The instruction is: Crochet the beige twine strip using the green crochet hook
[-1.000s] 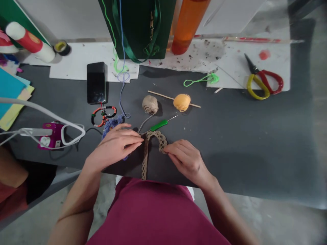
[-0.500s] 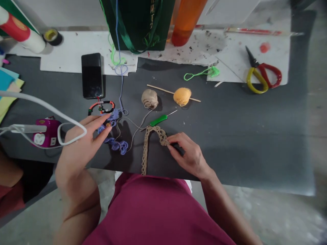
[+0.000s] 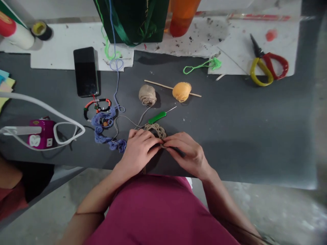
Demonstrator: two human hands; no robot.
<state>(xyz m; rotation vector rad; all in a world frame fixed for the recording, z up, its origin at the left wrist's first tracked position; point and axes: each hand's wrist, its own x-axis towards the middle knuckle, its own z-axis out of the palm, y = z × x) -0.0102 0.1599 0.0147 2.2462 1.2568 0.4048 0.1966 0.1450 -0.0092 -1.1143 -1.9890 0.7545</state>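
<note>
The right grip (image 3: 187, 153) pinches the end of a beige crocheted strip (image 3: 156, 128) between thumb and forefinger, and the left grip (image 3: 140, 148) meets it there, its thumb and fingertips closed on the same bit. The strip arches on the desk (image 3: 242, 129) just beyond the two grips, its other length running under the left one. Just past the arch lies a green-handled hook (image 3: 157, 117); farther out from the grips sit a beige yarn ball (image 3: 147, 95) and a yellow yarn ball (image 3: 182, 91). Left of the left grip is a purple crocheted piece (image 3: 98, 123); scissors (image 3: 260, 53) lie well apart, beyond the right grip and to its right.
</note>
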